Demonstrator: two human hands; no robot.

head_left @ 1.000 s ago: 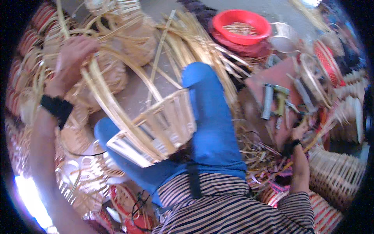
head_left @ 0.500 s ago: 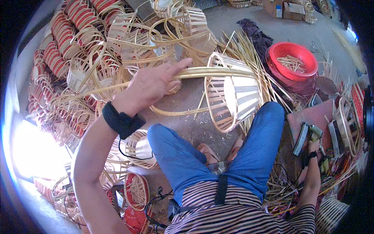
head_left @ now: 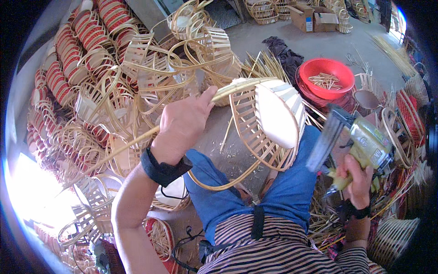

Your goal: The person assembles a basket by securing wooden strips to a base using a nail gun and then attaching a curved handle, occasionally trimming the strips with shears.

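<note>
My left hand (head_left: 187, 121) is closed around the bamboo handle strips (head_left: 246, 86) of a pale slatted basket (head_left: 273, 119). The basket lies tilted over my right knee, showing its white base, and a loop of the handle curves down across my left leg. One long strip end sticks out past my left wrist toward the lower left. My right hand (head_left: 356, 180) grips a staple gun (head_left: 372, 141) with a yellow-green body, raised to the right of the basket. Its metal magazine points toward the basket, apart from it.
Stacked red-and-pale baskets (head_left: 73, 59) fill the left side, with loose handled baskets (head_left: 150, 68) beside them. Ahead on the right stands a red basin (head_left: 327, 84) holding short sticks. A dark cloth (head_left: 284, 52) and bamboo strips (head_left: 267, 66) lie near it. Cardboard boxes (head_left: 301, 19) stand farther back.
My right hand has lifted the staple gun from the low board at the right and brought it toward the basket. My left hand has moved lower, and the basket has turned with it.
</note>
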